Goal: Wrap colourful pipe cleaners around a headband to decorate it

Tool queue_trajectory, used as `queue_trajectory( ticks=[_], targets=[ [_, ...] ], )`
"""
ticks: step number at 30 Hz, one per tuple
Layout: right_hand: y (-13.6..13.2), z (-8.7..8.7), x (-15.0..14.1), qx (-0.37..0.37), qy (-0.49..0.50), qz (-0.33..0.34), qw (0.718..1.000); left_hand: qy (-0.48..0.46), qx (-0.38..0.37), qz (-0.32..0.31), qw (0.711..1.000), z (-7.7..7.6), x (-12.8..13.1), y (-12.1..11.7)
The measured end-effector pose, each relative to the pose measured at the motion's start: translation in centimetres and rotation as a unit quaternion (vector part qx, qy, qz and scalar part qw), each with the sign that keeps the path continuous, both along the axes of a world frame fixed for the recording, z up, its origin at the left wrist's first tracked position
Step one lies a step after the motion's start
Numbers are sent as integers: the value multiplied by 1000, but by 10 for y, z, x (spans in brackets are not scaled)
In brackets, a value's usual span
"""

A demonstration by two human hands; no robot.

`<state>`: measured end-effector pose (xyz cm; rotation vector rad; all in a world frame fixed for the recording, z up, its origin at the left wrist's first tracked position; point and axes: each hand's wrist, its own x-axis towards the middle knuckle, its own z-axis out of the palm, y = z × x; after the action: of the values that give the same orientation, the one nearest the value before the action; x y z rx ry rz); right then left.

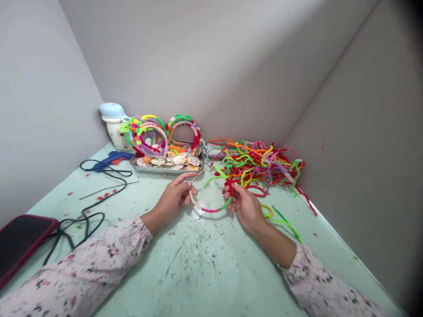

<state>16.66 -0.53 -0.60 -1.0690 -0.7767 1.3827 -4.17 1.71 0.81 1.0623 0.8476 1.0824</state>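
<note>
A curved headband (211, 211), wrapped in cream, pink, green and red pipe cleaner, is held up between both hands above the table. My left hand (173, 197) pinches its cream end, near which a thin bare wire stretch shows. Over at the red and green end, my right hand (244, 204) grips it with thumb and fingers. A bright green pipe cleaner tip (220, 171) sticks up close to the right hand. Beneath the headband lies a crumpled white scrap (198, 212).
Behind stands a metal tray (165, 170) of shells, with several wrapped headbands (150, 141) on it. A pile of pipe cleaners (257, 163) lies to the right. Leftward are a lidded cup (115, 127), a blue glue gun (112, 160), its black cord (87, 215) and a phone (24, 242).
</note>
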Motion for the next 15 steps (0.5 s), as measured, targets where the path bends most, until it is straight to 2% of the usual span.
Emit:
queue_trajectory(
  ticks=[15],
  targets=[
    [1,-1,-1,0,-9,3,1000,-3,1,-9,1000,-1,-1,-1]
  ],
)
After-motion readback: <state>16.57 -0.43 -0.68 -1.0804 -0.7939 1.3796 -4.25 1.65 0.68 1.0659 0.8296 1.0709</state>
